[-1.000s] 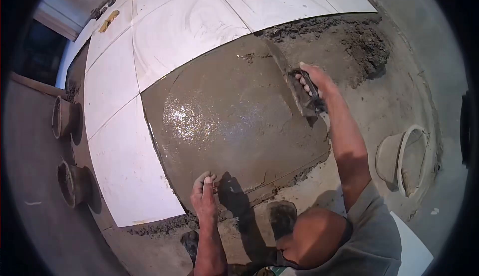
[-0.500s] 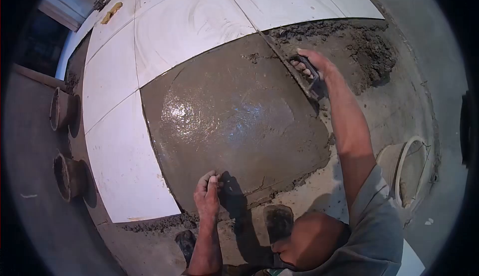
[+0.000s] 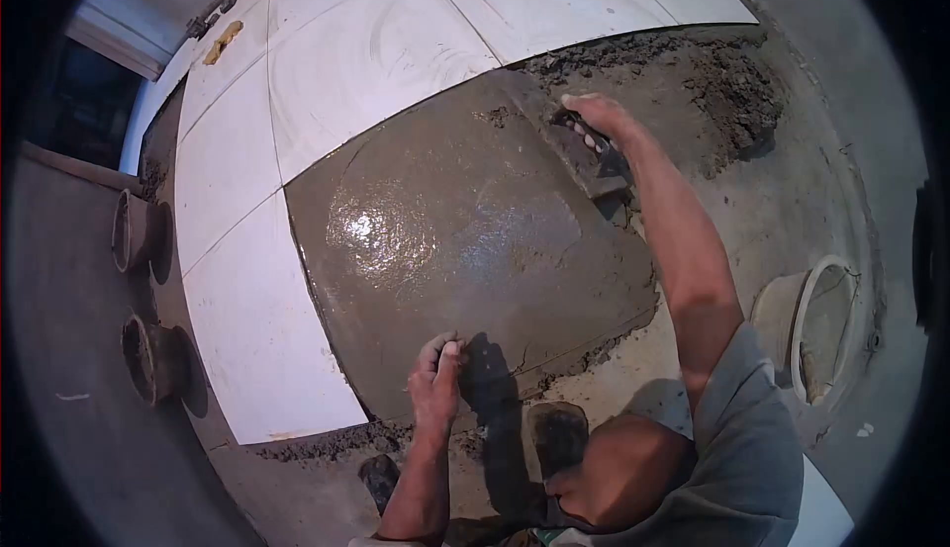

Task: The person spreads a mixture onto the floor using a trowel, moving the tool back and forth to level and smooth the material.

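Note:
My right hand (image 3: 601,120) is wrapped round the dark handle of a flat rectangular trowel (image 3: 566,143). The trowel's long blade lies tilted at the right part of a square bed of wet grey mortar (image 3: 445,250). Low over the near edge of that bed is my left hand (image 3: 437,374), its fingers curled together against the thumb, and no object shows in them. The mortar is smooth and shiny in the middle, with a few small lumps near its far edge.
White floor tiles (image 3: 366,52) border the mortar on the far and left sides. Loose crumbly mortar (image 3: 737,102) is heaped at the right. Two buckets (image 3: 153,357) stand at left, and a pale bucket (image 3: 826,329) lies tipped at right. My knee (image 3: 628,468) is in front.
The trowel has shifted slightly left, and its blade now shows more of its flat face. My left hand has moved a little right in view. The whole view has shifted slightly.

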Demonstrator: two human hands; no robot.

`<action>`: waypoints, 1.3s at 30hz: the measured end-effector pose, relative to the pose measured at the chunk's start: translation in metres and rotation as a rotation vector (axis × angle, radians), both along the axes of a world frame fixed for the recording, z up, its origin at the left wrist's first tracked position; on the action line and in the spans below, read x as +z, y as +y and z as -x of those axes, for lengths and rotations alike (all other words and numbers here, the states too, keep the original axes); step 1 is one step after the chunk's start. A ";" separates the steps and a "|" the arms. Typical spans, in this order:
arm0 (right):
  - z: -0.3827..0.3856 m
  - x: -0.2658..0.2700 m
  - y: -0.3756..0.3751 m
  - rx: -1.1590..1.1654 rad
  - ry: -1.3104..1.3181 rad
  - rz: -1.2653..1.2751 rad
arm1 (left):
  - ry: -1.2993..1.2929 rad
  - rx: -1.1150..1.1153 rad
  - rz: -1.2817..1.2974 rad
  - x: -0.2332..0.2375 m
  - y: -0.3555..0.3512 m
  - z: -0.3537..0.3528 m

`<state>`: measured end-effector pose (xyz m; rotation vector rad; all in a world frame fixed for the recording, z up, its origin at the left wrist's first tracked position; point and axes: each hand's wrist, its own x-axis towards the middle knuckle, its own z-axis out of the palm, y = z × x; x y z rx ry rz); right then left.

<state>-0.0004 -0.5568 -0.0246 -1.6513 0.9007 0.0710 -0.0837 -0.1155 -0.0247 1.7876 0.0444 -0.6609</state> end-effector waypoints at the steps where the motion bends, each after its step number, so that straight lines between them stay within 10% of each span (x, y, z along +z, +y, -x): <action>1: 0.000 -0.001 0.002 0.044 0.013 0.109 | -0.001 0.000 0.002 -0.001 0.000 0.001; 17: -0.034 -0.022 0.039 0.137 0.200 0.634 | 0.058 0.032 0.043 -0.023 0.009 0.015; 39: -0.030 0.013 0.156 0.226 0.126 0.497 | 0.017 0.014 0.011 -0.014 0.018 0.008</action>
